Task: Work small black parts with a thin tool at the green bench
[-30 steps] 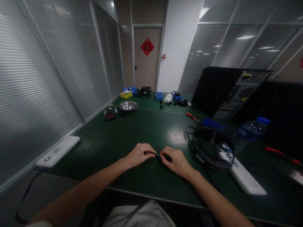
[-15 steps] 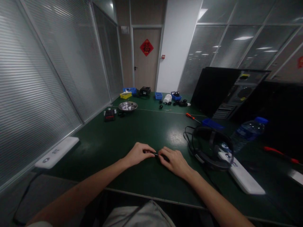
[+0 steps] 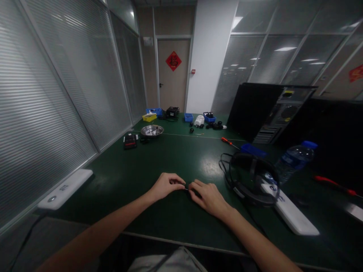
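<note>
Over the middle of the green table, my left hand and my right hand nearly meet at the fingertips. Both are closed in a pinch. Between them shows a small dark piece with a thin, light-coloured part; it is too small to name. Which hand bears it, or whether both do, cannot be made out. The fingers of my right hand curl downward and hide most of what they may hold.
To the right lie a black headset, a white device, a water bottle and an orange screwdriver. Farther back are a metal dish, a yellow tray and blue trays. A white device lies left.
The view has shifted slightly, so the scene sits a little lower. Both hands keep their pinch near each other; slightly more of the small dark piece shows between the fingertips.
</note>
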`<state>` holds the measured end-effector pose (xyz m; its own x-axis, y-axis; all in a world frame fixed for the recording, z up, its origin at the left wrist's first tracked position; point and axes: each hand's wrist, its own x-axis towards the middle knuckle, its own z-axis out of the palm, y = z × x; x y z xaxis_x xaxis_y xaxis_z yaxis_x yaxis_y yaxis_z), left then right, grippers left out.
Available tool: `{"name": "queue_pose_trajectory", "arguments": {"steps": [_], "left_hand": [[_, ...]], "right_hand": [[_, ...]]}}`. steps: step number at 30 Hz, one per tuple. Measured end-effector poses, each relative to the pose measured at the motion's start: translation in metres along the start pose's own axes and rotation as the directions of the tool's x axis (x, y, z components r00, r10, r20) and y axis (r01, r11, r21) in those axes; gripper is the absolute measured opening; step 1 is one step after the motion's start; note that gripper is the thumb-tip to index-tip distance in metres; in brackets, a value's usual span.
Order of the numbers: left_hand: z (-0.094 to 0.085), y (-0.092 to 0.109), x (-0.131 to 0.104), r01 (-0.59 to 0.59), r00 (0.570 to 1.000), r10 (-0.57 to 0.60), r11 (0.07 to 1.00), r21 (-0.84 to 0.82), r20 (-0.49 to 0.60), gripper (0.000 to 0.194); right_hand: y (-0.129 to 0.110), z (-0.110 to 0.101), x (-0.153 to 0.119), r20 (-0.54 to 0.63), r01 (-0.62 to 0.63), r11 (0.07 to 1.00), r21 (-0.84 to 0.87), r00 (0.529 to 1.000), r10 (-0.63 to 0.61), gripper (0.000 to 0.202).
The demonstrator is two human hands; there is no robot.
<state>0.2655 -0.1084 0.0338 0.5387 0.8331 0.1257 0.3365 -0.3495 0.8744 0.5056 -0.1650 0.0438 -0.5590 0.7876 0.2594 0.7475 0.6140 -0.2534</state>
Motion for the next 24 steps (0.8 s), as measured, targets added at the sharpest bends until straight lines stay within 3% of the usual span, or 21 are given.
{"name": "queue_pose_trajectory", "arguments": {"steps": [6,19,24], "left_hand": [[-0.009,0.001,0.009,-0.104,0.994,0.099,0.981,0.166,0.040,0.022],[-0.011,-0.006,0.020,-0.120,0.992,0.115,0.981,0.149,0.045,0.019],[-0.011,-0.008,0.020,-0.167,0.986,0.157,0.953,0.254,0.057,0.020]], "right_hand": [[-0.002,0.000,-0.001,-0.021,-0.025,1.000,-0.010,0.999,0.025,0.019],[0.000,0.001,-0.002,-0.016,-0.022,1.000,-0.016,1.000,0.022,0.019],[-0.001,0.001,-0.002,-0.008,-0.023,1.000,-0.020,1.000,0.022,0.021]]}}
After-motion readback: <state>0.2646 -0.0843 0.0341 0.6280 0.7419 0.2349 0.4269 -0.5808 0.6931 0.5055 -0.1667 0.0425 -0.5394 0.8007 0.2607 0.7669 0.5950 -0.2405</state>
